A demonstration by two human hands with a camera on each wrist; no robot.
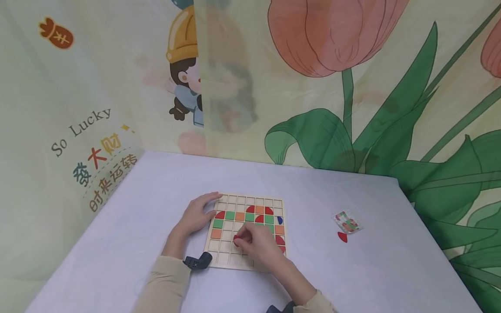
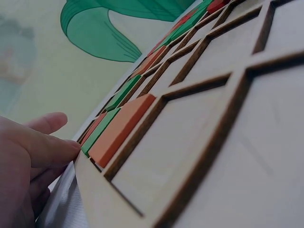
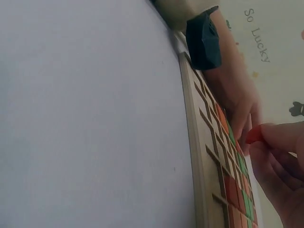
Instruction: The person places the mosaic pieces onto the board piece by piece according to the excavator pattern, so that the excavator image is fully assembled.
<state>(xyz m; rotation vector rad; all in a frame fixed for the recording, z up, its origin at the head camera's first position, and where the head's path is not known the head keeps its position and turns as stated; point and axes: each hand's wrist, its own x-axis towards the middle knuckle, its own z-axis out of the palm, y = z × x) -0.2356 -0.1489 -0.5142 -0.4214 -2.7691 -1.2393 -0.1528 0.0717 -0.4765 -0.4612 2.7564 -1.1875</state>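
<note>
A wooden grid board lies on the table, with red, green and orange pieces in several of its cells. My left hand rests at the board's upper left edge, fingers extended; in the left wrist view a fingertip touches the rim beside a green piece. Over the lower middle of the grid, my right hand pinches a small red piece between thumb and forefinger. The right wrist view shows this piece raised off the board. My right hand hides several cells. A blue half-round piece sits near the board's right edge.
To the right of the board lies a small pattern card showing coloured shapes. Just below it is a loose red piece. A white cloth covers the table, and a printed curtain hangs behind it.
</note>
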